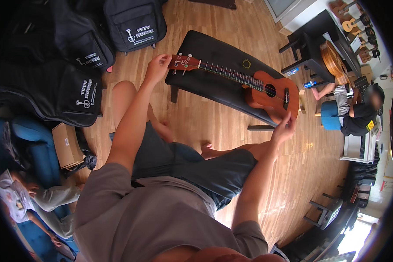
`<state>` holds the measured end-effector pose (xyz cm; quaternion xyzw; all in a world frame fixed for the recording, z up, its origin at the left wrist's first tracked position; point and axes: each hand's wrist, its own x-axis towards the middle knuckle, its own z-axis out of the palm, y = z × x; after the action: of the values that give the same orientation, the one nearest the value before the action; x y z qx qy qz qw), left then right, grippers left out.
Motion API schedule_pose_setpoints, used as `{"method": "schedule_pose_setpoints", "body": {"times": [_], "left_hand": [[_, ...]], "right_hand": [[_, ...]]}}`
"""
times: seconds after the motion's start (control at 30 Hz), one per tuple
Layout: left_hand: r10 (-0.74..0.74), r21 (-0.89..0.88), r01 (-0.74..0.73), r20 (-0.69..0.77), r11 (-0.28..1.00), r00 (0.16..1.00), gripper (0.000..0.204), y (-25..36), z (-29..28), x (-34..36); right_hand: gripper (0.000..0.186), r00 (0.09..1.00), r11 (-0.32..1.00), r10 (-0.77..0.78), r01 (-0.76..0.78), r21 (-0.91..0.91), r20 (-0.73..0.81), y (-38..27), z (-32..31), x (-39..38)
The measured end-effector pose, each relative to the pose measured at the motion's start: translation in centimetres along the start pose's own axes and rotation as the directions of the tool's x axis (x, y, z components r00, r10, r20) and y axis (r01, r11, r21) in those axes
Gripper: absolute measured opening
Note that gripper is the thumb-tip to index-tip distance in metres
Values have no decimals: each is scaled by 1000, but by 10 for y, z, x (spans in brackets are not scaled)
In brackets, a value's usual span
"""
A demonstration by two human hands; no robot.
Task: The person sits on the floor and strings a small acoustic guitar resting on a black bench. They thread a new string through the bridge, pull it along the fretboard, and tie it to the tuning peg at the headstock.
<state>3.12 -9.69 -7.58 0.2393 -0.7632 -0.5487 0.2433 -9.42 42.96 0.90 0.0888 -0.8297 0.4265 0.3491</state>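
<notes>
A reddish-brown ukulele [276,99] lies face up, slanting across a black padded bench [205,41]. Its headstock points left and its body lies to the right. My left hand [159,67] pinches the tip of the headstock, the fingers partly hidden. At the near edge of the ukulele's body, my right hand [284,130] grips the rim between thumb and fingers. Strings run along the neck from the tuning pegs to the bridge. A small coil of yellowish string [246,64] rests on the bench beyond the neck.
Black instrument bags [135,26] stand at the left, with a cardboard box [67,146] nearer. People sit at far right, on a blue stool [332,114], and at lower left. A guitar [333,63] leans by a black table at the right; water bottles [310,84] lie near it.
</notes>
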Motion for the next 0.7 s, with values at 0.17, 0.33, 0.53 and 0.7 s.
{"method": "schedule_pose_setpoints", "body": {"times": [0.17,0.33,0.53,0.7], "left_hand": [[-103,-139,117,106,983,989,45,-9,-13,-41],[-185,-199,216,166,956,969,58,7,-9,-40],[-225,-278,218,7,936,974,62,15,11,-31],[-273,-167,275,40,947,961,47,23,6,-27]], "right_hand": [[40,989,924,27,-80,-373,-145,18,-21,-29],[64,809,807,583,-587,66,71,87,-25,-37],[80,718,701,679,-696,155,154,81,-15,-35],[85,714,689,670,-700,185,205,68,-14,-33]]}}
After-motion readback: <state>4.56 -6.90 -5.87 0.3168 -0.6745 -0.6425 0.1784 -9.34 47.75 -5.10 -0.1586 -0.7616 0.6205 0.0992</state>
